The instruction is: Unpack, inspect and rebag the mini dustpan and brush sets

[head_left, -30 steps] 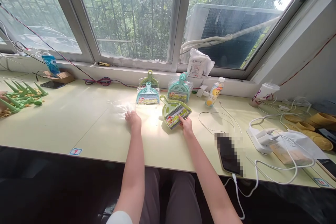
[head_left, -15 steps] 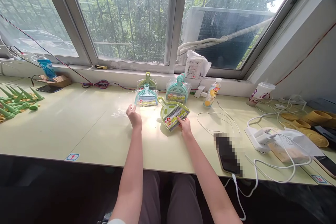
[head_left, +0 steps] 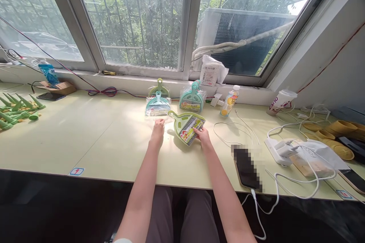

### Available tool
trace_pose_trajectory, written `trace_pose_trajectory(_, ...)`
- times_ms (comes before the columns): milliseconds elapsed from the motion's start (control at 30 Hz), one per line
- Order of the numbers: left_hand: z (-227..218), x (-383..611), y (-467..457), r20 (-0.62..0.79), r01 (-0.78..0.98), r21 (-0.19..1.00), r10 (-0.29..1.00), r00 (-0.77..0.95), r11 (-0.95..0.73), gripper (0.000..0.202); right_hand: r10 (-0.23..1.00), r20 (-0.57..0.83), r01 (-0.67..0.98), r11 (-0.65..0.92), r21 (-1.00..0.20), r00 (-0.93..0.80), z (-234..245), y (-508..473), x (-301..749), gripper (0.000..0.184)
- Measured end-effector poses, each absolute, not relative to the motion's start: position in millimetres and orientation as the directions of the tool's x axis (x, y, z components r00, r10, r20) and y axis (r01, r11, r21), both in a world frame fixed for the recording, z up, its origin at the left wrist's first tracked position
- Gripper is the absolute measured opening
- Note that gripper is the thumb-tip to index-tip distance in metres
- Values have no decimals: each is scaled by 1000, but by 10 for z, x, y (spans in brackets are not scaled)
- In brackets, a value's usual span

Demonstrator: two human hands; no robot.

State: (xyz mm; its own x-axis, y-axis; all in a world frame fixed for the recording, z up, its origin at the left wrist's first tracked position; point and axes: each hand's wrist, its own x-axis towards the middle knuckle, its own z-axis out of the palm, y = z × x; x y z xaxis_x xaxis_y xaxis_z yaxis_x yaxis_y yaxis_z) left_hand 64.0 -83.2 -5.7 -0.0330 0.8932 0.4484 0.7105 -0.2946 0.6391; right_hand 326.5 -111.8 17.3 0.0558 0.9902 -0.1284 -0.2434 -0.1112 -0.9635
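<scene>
My right hand (head_left: pixel 202 136) grips a green dustpan-and-brush set (head_left: pixel 186 125) by its wide lower right edge, thumb on the printed label. The set is tilted above the table, its handle pointing up and left. My left hand (head_left: pixel 157 131) is closed in a pinch just left of that handle. Thin clear plastic, apparently a bag (head_left: pixel 165 119), shows faintly between its fingertips and the handle; most of it is hard to make out. Behind the left hand stands a wrapped blue dustpan set (head_left: pixel 157 104), with a green set (head_left: pixel 159 87) behind it.
Wrapped teal dustpan sets (head_left: pixel 192 98) stand at the back, left of a drink bottle (head_left: pixel 229 100). A charging phone (head_left: pixel 246 167), a power strip (head_left: pixel 281 152) and white cables lie to the right. Green cone-shaped pieces (head_left: pixel 19 108) lie far left. Windows (head_left: pixel 131 19) rise behind the table.
My left hand has moved right, towards the green set's handle, and the clear plastic no longer shows to its left. The green set has turned slightly, its handle shifting left and down.
</scene>
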Motion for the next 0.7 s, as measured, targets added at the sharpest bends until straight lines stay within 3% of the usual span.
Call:
trace_pose_trajectory(100, -114, 618, -778, 480, 722, 626, 876, -59, -294, 53, 975, -220, -189, -217, -958, -5, 165, -1097, 3289, 23)
trace_pose_trajectory(200, -161, 623, -740, 519, 694, 640, 852, -75, -329, 59, 959, -279, -199, -263, -944, 57, 140, -1060, 3309, 22)
trace_pose_trajectory(367, -136, 792, -754, 570, 659, 621, 822, -6, -425, 65, 960, -226, -255, -179, -950, 168, 58, -1003, 3297, 22)
trace_pose_trajectory(500, -15, 1031, -854, 584, 629, 615, 811, 44, -476, 67, 976, -195, -236, -167, -957, 101, 36, -1000, 3259, 26)
trace_pose_trajectory(600, 91, 1127, -946, 572, 668, 595, 819, 40, -447, 68, 983, -172, -229, -154, -961, 60, 59, -1021, 3232, 27)
trace_pose_trajectory(700, 169, 1138, -1006, 563, 688, 592, 826, 20, -420, 73, 979, -163, -269, -125, -955, 125, 70, -1032, 3223, 28)
